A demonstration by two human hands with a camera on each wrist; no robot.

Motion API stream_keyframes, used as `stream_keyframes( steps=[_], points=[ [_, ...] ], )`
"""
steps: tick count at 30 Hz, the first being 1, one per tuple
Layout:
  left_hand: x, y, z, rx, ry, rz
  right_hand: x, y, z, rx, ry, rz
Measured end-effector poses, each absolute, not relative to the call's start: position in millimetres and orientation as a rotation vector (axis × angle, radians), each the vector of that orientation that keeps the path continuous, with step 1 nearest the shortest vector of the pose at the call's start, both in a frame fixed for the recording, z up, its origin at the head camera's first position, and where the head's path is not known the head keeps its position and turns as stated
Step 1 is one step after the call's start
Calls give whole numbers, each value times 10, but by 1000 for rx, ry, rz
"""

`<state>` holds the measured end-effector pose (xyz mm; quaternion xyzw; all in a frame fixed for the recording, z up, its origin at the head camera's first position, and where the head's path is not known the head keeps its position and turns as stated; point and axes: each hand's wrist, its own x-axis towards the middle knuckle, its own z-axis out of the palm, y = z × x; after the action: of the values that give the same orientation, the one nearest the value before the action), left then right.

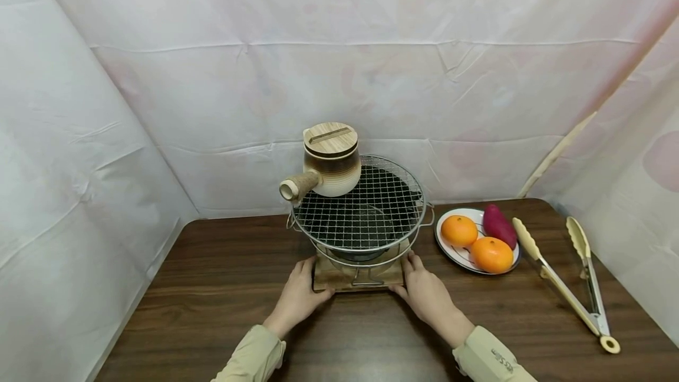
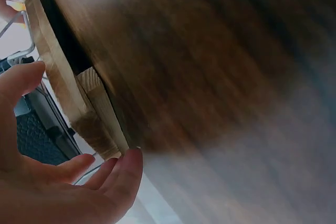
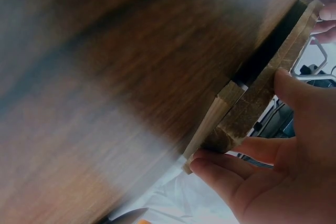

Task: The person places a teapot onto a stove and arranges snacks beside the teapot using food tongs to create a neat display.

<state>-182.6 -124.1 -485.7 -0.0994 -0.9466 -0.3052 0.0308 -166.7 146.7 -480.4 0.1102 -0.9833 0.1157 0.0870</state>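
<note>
We see both hands grasping the wooden base (image 1: 330, 277) of a tabletop grill, the left hand (image 1: 298, 296) on its left edge and the right hand (image 1: 427, 295) on its right. Each thumb lies against the front edge, while the other fingers lie along the side; in the two wrist views we make out fingertips at the corners, beside a wooden strip (image 2: 105, 108) fixed beneath the board. The base sits between the hands, on the dark wood-grain tabletop (image 1: 223, 305). Above and just beyond the hands we find a metal wire stand (image 1: 368, 280) carrying a round wire-mesh grate (image 1: 366, 211), with a dark bowl showing under the mesh. On the grate's far left part, beyond the left hand, stands a brown-and-cream side-handled teapot (image 1: 339, 177), its wooden lid (image 1: 329, 134) on and its wrapped handle (image 1: 303, 184) pointing left and toward us. To the right of the right hand and farther off, we notice a plate (image 1: 457, 254) bearing two mandarin oranges (image 1: 492, 254) and a purple sweet potato (image 1: 499, 226). Farther right of that hand lie spread tongs (image 1: 595, 289) with cream tips. Pale patterned sheeting (image 1: 339, 81) hangs beyond everything, and light sleeves (image 1: 251, 352) cover both wrists.
</note>
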Motion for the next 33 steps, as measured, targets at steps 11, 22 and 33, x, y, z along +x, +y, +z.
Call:
stream_keyframes(
  steps=[11,22,33],
  points=[
    [-1881,-1181,-4850,-337,-2918,-962,-1664,1459,-4776,323,-2933,344],
    [-1926,-1186,-4875,-331,-2926,-972,-1660,1459,-4778,328,-2939,339],
    [-1926,-1169,-4836,-295,-2965,-906,-1660,1464,-4791,335,-2933,320]
  ],
)
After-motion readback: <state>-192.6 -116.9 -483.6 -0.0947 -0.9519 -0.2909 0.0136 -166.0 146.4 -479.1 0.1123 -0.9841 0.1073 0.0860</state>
